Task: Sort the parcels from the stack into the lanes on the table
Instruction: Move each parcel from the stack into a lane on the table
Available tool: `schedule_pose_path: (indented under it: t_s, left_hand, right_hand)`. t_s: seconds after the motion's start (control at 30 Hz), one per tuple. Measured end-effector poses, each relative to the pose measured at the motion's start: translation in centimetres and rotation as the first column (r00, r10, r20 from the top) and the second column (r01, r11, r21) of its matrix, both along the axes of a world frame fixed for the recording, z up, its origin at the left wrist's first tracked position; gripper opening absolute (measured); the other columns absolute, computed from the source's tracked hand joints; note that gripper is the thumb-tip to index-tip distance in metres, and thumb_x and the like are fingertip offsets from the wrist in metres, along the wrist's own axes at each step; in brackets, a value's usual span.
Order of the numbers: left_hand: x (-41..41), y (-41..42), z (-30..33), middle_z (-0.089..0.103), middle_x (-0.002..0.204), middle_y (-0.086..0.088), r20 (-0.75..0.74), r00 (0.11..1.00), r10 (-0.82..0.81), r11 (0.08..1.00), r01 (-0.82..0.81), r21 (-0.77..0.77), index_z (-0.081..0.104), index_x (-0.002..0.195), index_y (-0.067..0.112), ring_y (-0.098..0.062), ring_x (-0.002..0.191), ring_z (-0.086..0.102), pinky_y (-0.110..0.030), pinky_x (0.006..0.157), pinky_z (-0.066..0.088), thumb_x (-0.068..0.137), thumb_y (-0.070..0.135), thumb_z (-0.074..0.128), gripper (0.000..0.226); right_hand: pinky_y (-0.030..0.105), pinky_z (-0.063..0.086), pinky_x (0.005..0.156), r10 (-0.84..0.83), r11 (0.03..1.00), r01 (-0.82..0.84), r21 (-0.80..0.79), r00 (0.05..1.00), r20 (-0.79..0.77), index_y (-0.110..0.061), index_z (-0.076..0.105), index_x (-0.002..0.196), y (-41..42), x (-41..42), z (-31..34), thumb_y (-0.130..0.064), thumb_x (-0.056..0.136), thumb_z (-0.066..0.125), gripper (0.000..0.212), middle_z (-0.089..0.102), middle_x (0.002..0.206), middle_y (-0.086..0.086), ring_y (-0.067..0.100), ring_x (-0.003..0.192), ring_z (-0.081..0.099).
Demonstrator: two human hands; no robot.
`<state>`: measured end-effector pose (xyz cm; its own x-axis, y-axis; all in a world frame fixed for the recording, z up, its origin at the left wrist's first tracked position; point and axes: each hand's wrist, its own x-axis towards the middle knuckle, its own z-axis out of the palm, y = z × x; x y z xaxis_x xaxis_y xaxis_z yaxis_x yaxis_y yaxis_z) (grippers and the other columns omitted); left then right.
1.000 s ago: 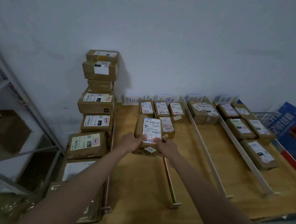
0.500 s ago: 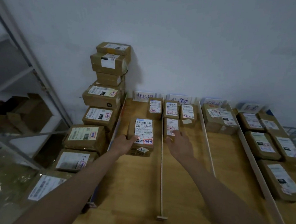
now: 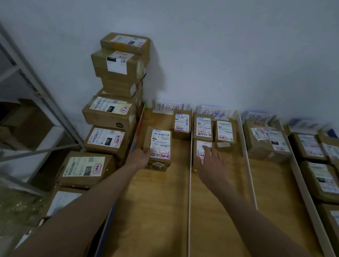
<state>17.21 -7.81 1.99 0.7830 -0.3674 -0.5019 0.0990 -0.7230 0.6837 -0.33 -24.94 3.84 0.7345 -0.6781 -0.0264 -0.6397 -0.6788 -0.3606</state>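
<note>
A brown parcel [image 3: 159,145] with a white barcode label and a red-framed sticker lies flat in the leftmost lane of the wooden table [image 3: 154,217]. My left hand [image 3: 140,157] grips its near left corner. My right hand [image 3: 210,163] hovers with spread fingers over a small parcel [image 3: 201,148] in the second lane and holds nothing. The stack of parcels [image 3: 115,112] stands against the wall to the left of the table, stepping down towards me.
White dividers [image 3: 189,190] split the table into lanes with handwritten cards [image 3: 167,107] at the back. Further parcels fill the back of the lanes and the right lanes [image 3: 321,179]. A metal shelf frame [image 3: 36,95] stands at the left.
The parcel went from in front of me into the leftmost lane. My right hand let go and moved right over the second lane. The view shifted left.
</note>
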Motion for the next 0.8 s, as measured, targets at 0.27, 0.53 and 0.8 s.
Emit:
schedule_pose_path:
  t_s: [0.27,0.53,0.8]
  left_hand:
    - [7.9,-6.5,-4.4,0.054,0.137,-0.020,0.047,0.998,0.035,0.993,-0.040,0.111,0.042,0.140,-0.004,-0.036,0.124,0.053,-0.040,0.101,0.042,0.105,0.040,0.041,0.056]
    - [14.3,-10.8,-9.5,0.047,0.144,-0.021,0.049,0.999,0.023,0.968,-0.034,0.250,0.030,0.147,-0.002,-0.038,0.129,0.049,-0.041,0.100,0.042,0.105,0.042,0.035,0.062]
    - [15.1,-12.0,-11.7,0.041,0.150,-0.018,0.198,0.979,-0.043,0.961,-0.013,0.277,0.028,0.150,0.004,-0.037,0.134,0.043,-0.046,0.108,0.037,0.103,0.038,0.042,0.059]
  right_hand:
    - [0.041,0.029,0.117,0.002,1.000,-0.004,-0.023,0.997,-0.079,-0.015,0.042,0.142,-4.7,7.2,-3.5,-0.035,0.100,0.045,0.047,0.045,0.144,0.010,0.027,0.138,0.037]
    - [0.038,0.024,0.116,-0.003,0.999,-0.003,-0.048,0.993,-0.122,-0.017,0.034,0.149,-8.1,10.4,-6.1,-0.039,0.103,0.039,0.051,0.034,0.155,0.006,0.023,0.143,0.030]
    - [0.039,0.033,0.111,0.009,1.000,-0.010,-0.020,0.997,-0.071,-0.016,0.043,0.143,-9.1,10.1,-7.8,-0.034,0.100,0.046,0.047,0.046,0.144,0.007,0.024,0.134,0.041]
